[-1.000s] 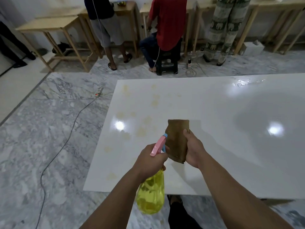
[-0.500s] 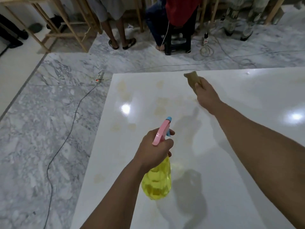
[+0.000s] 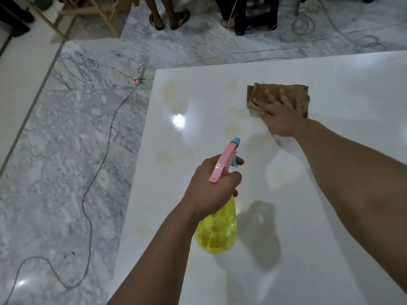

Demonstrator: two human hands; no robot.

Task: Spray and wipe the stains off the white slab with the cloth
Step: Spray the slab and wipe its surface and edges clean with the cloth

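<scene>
Head view: person leans over white slab point(image 3: 286, 194), both arms out.
Left hand point(image 3: 214, 186): fingers wrapped round neck of spray bottle point(image 3: 217, 230); yellow body hangs under fist, pink trigger head w/ blue nozzle points away over slab. Bottle held above slab, not touching it.
Right hand point(image 3: 283, 116): flat, fingers spread, palm pressing cloth point(image 3: 259, 93) onto slab near far edge.
Cloth: brown, folded, lying flat on slab, far-right of the stain patch.
Stains point(image 3: 169, 91): pale yellow blotches spread over left part of slab, from far-left corner down toward near edge; one lies just beside cloth's near-left corner.
Progress: early, by my reading. Most blotches look untouched; wiping seems only to be starting at far side.
Left to do: prob. spray the blotches, then wipe across the left part, incl. faint ones near the front edge.
Floor point(image 3: 55, 172): grey marble, cable and power strip beside slab.
</scene>
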